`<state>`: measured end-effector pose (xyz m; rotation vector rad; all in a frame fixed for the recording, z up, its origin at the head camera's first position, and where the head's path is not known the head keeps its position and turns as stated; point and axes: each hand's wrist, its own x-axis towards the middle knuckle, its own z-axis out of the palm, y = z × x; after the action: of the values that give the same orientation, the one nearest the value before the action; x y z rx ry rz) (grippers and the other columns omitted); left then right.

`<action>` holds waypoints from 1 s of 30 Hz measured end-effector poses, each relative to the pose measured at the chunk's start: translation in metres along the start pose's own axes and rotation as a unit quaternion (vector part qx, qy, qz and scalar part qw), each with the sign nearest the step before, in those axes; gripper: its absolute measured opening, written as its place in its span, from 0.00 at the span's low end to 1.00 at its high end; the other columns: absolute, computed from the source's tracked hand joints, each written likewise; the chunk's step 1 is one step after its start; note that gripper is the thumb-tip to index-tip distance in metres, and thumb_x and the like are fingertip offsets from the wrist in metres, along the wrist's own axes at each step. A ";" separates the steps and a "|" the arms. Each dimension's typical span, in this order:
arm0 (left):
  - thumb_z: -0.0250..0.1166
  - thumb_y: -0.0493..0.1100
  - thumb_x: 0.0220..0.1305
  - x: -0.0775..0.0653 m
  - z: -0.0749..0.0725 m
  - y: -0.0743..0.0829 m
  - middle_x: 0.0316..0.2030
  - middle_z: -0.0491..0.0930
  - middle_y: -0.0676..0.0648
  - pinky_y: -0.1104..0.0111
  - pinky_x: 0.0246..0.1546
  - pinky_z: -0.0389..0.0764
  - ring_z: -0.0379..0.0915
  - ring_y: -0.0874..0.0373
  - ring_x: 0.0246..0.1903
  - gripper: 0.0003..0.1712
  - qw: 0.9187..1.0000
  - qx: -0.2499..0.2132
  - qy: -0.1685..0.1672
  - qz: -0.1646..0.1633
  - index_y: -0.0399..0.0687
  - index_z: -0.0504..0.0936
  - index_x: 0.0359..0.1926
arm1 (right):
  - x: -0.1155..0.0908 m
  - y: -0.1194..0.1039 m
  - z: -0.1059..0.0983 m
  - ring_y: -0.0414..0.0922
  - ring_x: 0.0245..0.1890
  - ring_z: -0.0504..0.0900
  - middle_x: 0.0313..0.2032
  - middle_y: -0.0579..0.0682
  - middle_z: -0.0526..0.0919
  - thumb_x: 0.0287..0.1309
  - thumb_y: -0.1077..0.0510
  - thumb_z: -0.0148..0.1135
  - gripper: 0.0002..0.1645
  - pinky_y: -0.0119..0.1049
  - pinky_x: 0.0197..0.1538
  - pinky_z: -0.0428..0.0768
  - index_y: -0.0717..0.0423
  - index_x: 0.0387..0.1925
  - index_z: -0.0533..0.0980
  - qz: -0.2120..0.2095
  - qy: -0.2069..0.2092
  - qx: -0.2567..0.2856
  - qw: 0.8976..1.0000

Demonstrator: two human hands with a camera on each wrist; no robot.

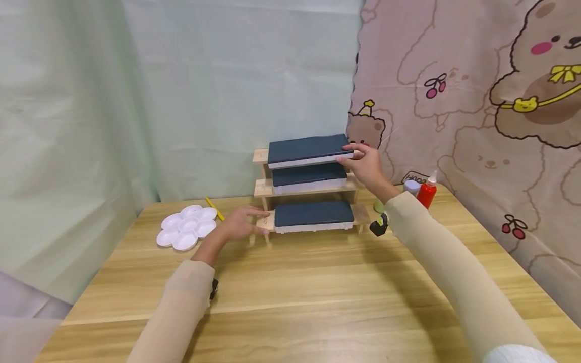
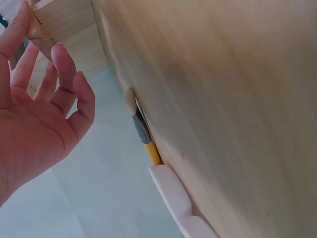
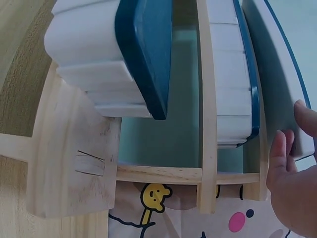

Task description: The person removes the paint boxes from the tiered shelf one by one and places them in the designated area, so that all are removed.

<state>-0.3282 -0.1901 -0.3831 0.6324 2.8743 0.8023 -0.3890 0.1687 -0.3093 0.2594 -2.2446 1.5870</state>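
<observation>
A three-tier wooden rack (image 1: 361, 214) bears a white box with a dark blue lid on each step. My right hand (image 1: 363, 164) pinches the right end of the top box (image 1: 308, 149), its thumb and fingers on either side in the right wrist view. At the rack's lower left end, my left hand (image 1: 242, 223) holds the edge of the bottom step between thumb and fingers; the left wrist view shows its other fingers loosely bent. The middle box (image 1: 309, 176) and the bottom box (image 1: 314, 214) lie flat on their steps.
Left of the rack lie a white flower-shaped palette (image 1: 187, 227) and a yellow-handled paintbrush (image 2: 141, 126). Behind my right forearm stand a red squeeze bottle (image 1: 425, 194) and a pale-capped container (image 1: 411, 187). Curtains hang behind the wooden table (image 1: 295, 302).
</observation>
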 end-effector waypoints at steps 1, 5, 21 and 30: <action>0.75 0.52 0.55 0.000 0.000 0.000 0.64 0.72 0.36 0.44 0.66 0.61 0.62 0.35 0.66 0.33 1.000 0.000 0.000 0.001 0.47 0.81 0.61 | 0.000 0.000 0.000 0.41 0.25 0.79 0.26 0.48 0.83 0.53 0.57 0.75 0.23 0.28 0.29 0.76 0.56 0.51 0.83 0.001 0.003 -0.001 1.000; 0.75 0.52 0.55 0.000 -0.001 0.000 0.64 0.72 0.36 0.43 0.66 0.61 0.61 0.35 0.67 0.33 1.000 -0.001 0.002 0.001 0.47 0.81 0.61 | -0.002 -0.001 -0.002 0.39 0.27 0.77 0.29 0.49 0.82 0.53 0.56 0.76 0.21 0.28 0.29 0.75 0.55 0.50 0.83 -0.003 0.006 -0.003 1.000; 0.75 0.51 0.55 -0.003 0.004 -0.001 0.64 0.73 0.38 0.44 0.66 0.61 0.62 0.37 0.66 0.33 1.000 -0.006 0.004 -0.002 0.48 0.80 0.62 | -0.016 -0.001 -0.007 0.38 0.24 0.76 0.22 0.49 0.78 0.52 0.59 0.76 0.20 0.26 0.27 0.73 0.60 0.47 0.84 -0.062 0.032 0.015 0.997; 0.75 0.51 0.56 -0.004 0.002 0.003 0.64 0.73 0.39 0.45 0.66 0.61 0.61 0.39 0.67 0.34 1.000 -0.009 -0.001 -0.013 0.46 0.80 0.62 | -0.023 0.000 -0.013 0.37 0.24 0.77 0.20 0.45 0.76 0.49 0.60 0.78 0.18 0.24 0.29 0.75 0.62 0.43 0.85 -0.108 0.053 0.023 0.992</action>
<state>-0.3231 -0.1885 -0.3834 0.5929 2.8640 0.8242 -0.3651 0.1792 -0.3151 0.4052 -2.0263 1.5028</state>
